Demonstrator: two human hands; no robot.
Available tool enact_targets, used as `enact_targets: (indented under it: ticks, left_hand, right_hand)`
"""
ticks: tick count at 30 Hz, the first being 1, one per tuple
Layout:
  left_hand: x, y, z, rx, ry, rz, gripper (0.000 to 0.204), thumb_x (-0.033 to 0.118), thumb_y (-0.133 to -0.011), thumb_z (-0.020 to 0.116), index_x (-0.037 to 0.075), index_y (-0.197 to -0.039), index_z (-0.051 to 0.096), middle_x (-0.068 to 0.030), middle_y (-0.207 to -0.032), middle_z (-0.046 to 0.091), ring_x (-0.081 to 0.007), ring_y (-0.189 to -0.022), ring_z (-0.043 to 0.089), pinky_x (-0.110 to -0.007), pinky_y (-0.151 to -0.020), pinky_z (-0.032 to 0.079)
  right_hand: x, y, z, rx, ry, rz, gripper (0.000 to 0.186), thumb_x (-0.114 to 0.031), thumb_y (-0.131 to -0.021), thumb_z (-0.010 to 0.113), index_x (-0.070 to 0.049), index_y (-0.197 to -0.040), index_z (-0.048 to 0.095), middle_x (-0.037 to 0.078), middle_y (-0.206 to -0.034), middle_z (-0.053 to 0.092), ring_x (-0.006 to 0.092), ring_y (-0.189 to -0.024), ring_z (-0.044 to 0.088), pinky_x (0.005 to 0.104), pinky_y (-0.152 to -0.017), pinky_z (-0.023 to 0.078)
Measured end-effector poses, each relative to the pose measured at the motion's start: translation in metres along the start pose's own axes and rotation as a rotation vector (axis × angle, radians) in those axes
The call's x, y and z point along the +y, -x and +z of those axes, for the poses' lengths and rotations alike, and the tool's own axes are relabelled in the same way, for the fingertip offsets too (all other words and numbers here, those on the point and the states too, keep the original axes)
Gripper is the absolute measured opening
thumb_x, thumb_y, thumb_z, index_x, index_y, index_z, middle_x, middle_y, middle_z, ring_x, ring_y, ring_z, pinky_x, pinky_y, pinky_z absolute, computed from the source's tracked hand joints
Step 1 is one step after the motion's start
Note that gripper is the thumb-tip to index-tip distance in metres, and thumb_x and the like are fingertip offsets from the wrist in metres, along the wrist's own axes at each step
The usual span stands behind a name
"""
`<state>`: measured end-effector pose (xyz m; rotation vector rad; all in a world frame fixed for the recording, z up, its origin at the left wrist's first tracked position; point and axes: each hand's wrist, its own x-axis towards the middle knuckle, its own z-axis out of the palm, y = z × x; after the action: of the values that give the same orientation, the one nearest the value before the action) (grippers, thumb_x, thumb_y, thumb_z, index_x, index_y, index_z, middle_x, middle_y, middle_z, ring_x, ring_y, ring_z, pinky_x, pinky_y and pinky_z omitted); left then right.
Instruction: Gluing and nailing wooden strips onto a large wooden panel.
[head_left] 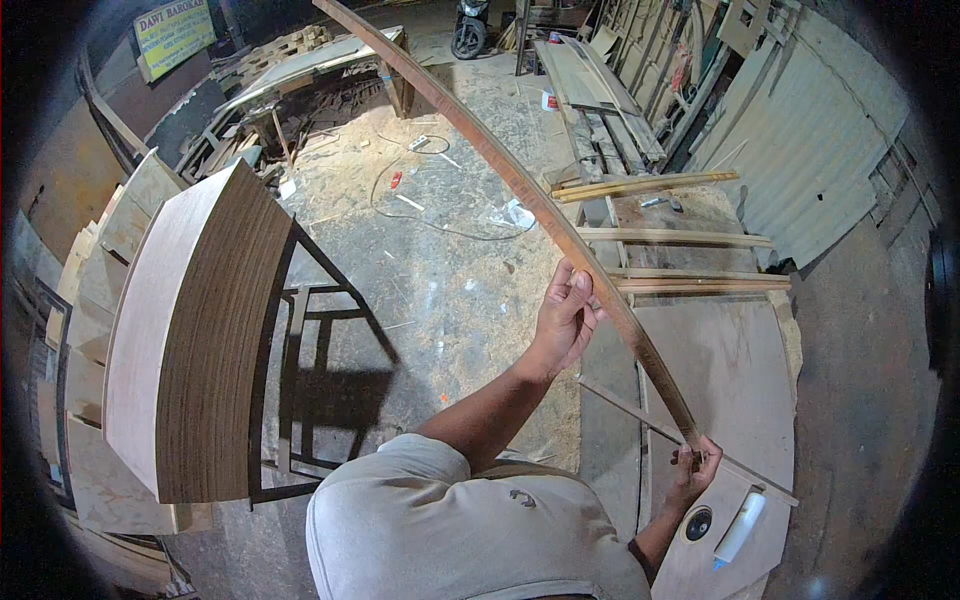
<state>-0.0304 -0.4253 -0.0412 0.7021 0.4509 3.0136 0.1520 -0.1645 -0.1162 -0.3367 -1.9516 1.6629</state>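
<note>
A long, narrow wooden strip (505,165) slants through the view, from the top left down to the lower right. My left hand (566,318) grips it partway along, thumb on the near face and fingers behind. Closed around its lower end is my right hand (694,468), just above the plywood-topped bench (735,350). A thinner wooden stick (625,405) runs behind that end, across the bench. Near my right wrist are a white bottle with a blue tip (740,528) and a round black disc (698,524) with a pale centre.
Several wooden battens (690,237) lie across the bench's far end. At left, a large striped wood-panel stack (215,350) rests on a dark frame (300,380). A cable (385,212) and sawdust cover the floor. Beyond stand a worktable (310,65) and a motorbike (470,30).
</note>
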Motion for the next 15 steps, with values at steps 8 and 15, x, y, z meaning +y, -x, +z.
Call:
enact_targets:
  ticks: [8,15]
  left_hand:
    - [0.001,0.003,-0.006,-0.018,-0.05,-0.001,0.032,0.015,-0.095,0.044,0.013,-0.127,0.037,-0.0062,-0.107,0.057,-0.0193,-0.095,0.061,-0.039,-0.082,0.054]
    - [0.006,0.009,0.017,-0.067,-0.099,-0.069,0.047,0.022,-0.096,0.042,0.009,-0.139,0.028,-0.002,-0.111,0.053,-0.0161,-0.104,0.055,-0.04,-0.09,0.049]
  right_hand:
    - [0.003,0.003,0.001,-0.004,0.011,-0.002,0.048,-0.036,-0.08,0.067,-0.001,-0.109,0.05,0.004,-0.076,0.055,0.0123,-0.066,0.053,0.0244,-0.06,0.044]
    - [0.021,0.005,-0.004,-0.035,-0.003,-0.065,0.029,-0.014,-0.082,0.065,-0.003,-0.101,0.046,0.006,-0.081,0.054,0.0133,-0.067,0.053,0.025,-0.059,0.045]
